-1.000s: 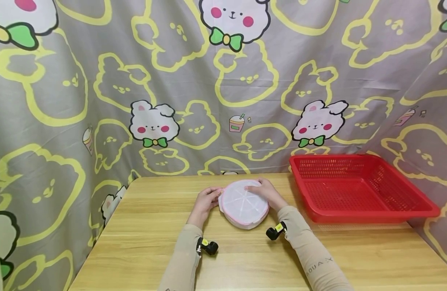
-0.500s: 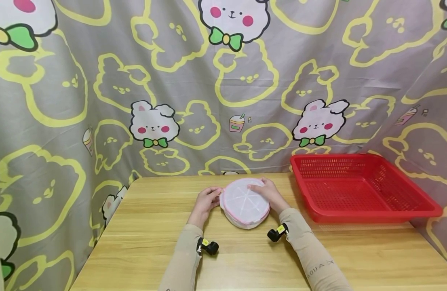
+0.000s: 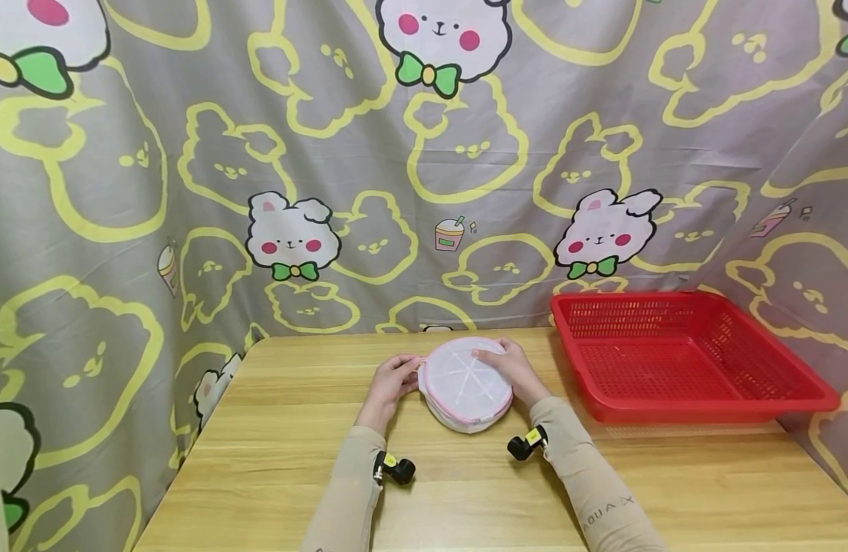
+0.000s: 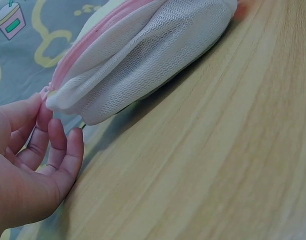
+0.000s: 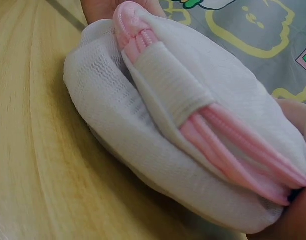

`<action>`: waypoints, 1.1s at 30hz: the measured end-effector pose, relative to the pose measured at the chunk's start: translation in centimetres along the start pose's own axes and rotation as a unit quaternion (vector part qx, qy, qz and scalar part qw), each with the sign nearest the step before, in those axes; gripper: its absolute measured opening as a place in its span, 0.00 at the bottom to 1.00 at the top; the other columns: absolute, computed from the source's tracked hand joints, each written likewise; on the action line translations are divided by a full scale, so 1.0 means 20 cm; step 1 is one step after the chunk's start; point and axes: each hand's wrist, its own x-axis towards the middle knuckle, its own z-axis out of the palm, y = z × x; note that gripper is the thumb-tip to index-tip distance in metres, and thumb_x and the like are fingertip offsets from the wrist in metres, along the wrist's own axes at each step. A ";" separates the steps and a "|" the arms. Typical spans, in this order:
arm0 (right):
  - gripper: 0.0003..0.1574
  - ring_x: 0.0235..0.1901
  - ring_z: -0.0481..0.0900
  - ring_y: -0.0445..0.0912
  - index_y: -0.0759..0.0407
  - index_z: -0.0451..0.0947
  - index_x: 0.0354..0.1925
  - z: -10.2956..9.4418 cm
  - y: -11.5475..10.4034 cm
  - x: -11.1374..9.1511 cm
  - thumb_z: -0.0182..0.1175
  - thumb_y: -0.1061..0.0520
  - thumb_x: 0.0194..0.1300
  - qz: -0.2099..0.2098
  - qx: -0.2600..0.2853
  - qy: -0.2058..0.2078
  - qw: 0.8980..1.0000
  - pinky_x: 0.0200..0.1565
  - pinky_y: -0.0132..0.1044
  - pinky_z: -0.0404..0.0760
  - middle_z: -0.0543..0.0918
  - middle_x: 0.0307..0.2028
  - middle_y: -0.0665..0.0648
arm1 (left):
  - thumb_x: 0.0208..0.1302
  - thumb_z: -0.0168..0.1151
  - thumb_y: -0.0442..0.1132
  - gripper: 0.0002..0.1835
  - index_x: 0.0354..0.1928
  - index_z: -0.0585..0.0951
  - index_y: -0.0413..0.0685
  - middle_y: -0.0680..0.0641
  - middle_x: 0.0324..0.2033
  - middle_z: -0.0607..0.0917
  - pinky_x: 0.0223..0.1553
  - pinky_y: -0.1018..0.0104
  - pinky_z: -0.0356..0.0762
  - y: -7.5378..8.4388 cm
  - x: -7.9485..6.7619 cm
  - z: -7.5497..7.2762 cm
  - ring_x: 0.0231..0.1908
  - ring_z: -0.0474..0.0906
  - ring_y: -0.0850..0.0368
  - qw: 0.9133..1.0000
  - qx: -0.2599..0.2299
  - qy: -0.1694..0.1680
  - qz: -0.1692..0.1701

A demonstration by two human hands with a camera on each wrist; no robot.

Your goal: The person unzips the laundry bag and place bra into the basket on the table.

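A round white mesh laundry bag [image 3: 465, 383] with pink zipper trim stands tilted on the wooden table, its ribbed round face turned up. With thumb and forefinger, my left hand [image 3: 391, 383] pinches the zipper's pink end at the bag's left corner. The left wrist view shows that hand [image 4: 37, 165] with its other fingers curled loosely below the pinch. My right hand [image 3: 514, 370] grips the bag's far right side, thumb on the upper face and the other fingers hidden behind. Close up in the right wrist view, a white elastic band [image 5: 170, 82] crosses the pink zipper [image 5: 238, 150].
A red perforated plastic basket [image 3: 686, 368] stands to the right on the wooden table [image 3: 272, 460]. Behind the table hangs a grey curtain [image 3: 369, 169] with cartoon rabbits. Small black cameras [image 3: 396, 468] are strapped to both wrists.
The bag and my right hand have shifted slightly to the right, the right thumb sliding a little along the upper face. My left hand keeps its pinch almost in place.
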 end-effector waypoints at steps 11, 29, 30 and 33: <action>0.28 0.25 0.75 0.40 0.61 0.66 0.39 0.00 0.01 -0.01 0.68 0.49 0.47 0.017 0.003 0.010 1.000 0.28 0.32 0.79 0.73 0.29 0.53 | 0.59 0.58 0.38 0.15 0.46 0.76 0.36 0.54 0.27 0.81 0.36 0.65 0.77 0.04 -0.03 0.00 0.28 0.76 0.60 0.999 0.003 -0.032 -0.009; 0.27 0.23 0.75 0.40 0.61 0.66 0.39 -0.01 0.01 -0.01 0.68 0.51 0.47 0.029 0.025 0.018 0.999 0.27 0.33 0.79 0.73 0.28 0.53 | 0.60 0.57 0.37 0.17 0.48 0.74 0.33 0.55 0.28 0.81 0.37 0.66 0.77 0.10 -0.08 0.01 0.29 0.77 0.61 0.999 0.019 -0.050 0.002; 0.27 0.23 0.75 0.39 0.60 0.65 0.39 -0.01 0.01 -0.01 0.68 0.51 0.47 0.029 0.024 0.019 0.999 0.26 0.32 0.79 0.73 0.28 0.52 | 0.60 0.57 0.37 0.17 0.48 0.74 0.33 0.55 0.28 0.81 0.37 0.66 0.77 0.10 -0.08 0.01 0.29 0.77 0.61 0.999 0.018 -0.049 0.000; 0.27 0.24 0.75 0.40 0.60 0.65 0.40 -0.01 0.00 -0.02 0.68 0.51 0.47 0.033 0.025 0.020 0.999 0.27 0.33 0.79 0.73 0.29 0.53 | 0.60 0.57 0.37 0.15 0.46 0.75 0.35 0.55 0.27 0.81 0.37 0.66 0.77 0.09 -0.07 0.01 0.29 0.77 0.61 0.999 0.013 -0.045 -0.002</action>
